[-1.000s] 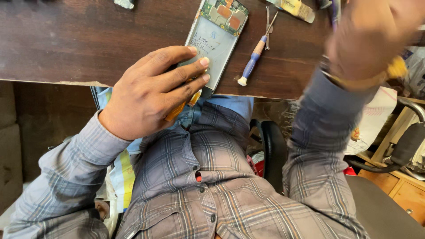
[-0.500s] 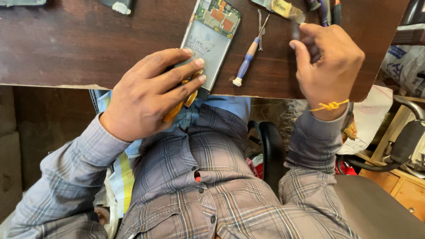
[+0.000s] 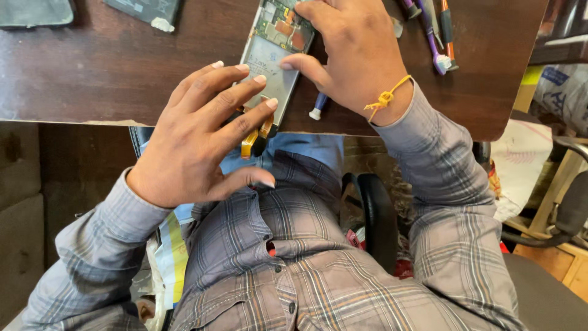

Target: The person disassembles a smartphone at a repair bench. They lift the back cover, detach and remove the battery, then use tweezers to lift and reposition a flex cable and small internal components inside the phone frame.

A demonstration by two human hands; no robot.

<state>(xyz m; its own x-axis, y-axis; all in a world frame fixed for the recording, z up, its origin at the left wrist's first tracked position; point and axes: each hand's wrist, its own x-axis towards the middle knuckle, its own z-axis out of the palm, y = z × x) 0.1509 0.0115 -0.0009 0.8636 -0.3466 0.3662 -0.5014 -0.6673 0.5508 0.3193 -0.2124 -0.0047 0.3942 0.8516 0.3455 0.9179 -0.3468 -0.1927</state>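
Observation:
An opened phone [image 3: 274, 54] lies on the dark wooden table [image 3: 110, 67], its circuit board and grey inner plate exposed. My left hand [image 3: 205, 132] rests at the table edge with its fingertips pressing on the phone's lower half. A yellow-and-black tool [image 3: 255, 140] pokes out under those fingers. My right hand [image 3: 355, 52] lies over the phone's upper right side, thumb touching the grey plate. A blue-handled screwdriver [image 3: 318, 106] shows partly from under my right hand.
Purple and orange tools [image 3: 436, 30] lie at the table's far right. A dark phone part [image 3: 146, 12] and a black slab [image 3: 35, 12] sit at the top left. A black chair [image 3: 554, 220] and wooden furniture stand to the right, beyond the table edge.
My right hand has moved left from the tools at the table's right side onto the phone. My left hand has kept its place on the phone's lower end.

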